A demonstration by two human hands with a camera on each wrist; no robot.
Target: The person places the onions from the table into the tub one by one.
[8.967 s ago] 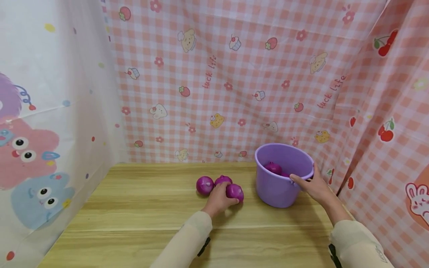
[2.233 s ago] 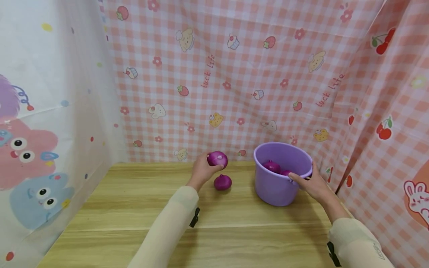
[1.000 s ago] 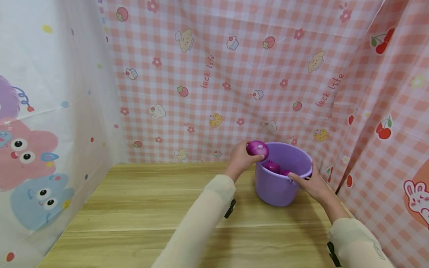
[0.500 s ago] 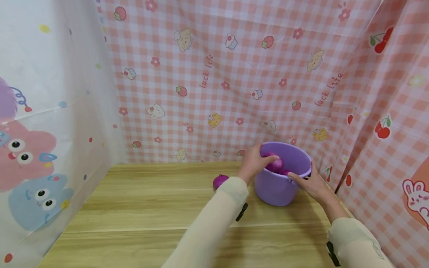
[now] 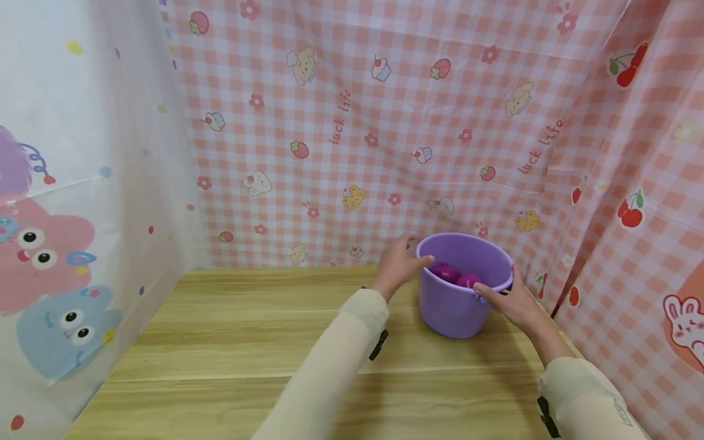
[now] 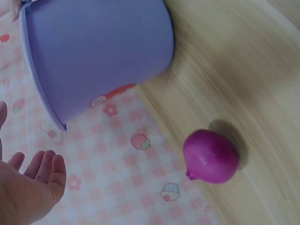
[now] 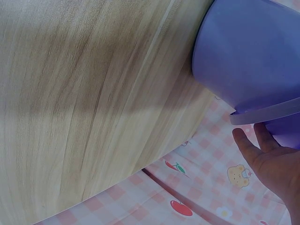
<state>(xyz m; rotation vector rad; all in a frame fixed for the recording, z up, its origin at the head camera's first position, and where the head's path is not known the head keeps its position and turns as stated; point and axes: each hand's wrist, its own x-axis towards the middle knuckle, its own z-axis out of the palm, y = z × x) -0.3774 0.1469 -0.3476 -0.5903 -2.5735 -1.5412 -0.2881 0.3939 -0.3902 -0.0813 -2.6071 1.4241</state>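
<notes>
My left hand (image 5: pixel 400 267) hovers at the left rim of a purple bucket (image 5: pixel 453 313), fingers spread and nothing in them. In the left wrist view its palm and loosely bent fingers face the bucket. With my right hand (image 5: pixel 514 305) I hold the bucket's right rim, thumb over the edge and fingers outside. Inside lie purple onions (image 5: pixel 447 272); those deeper down are hidden. One more onion (image 6: pixel 211 157) rests on the table, plain in the left wrist view but nearly all hidden behind my left arm in the head view.
A wood-grain table (image 5: pixel 220 342) carries everything. Behind it hangs a pink checked curtain (image 5: pixel 341 171), with another at the right (image 5: pixel 660 269) close to the bucket. A white printed sheet (image 5: pixel 137 183) covers the left side.
Two onions have left the tabletop for the bucket over these frames. Half a second ago my left hand was inside the rim with an onion; it has let go and drawn back left. The right hand stays.
</notes>
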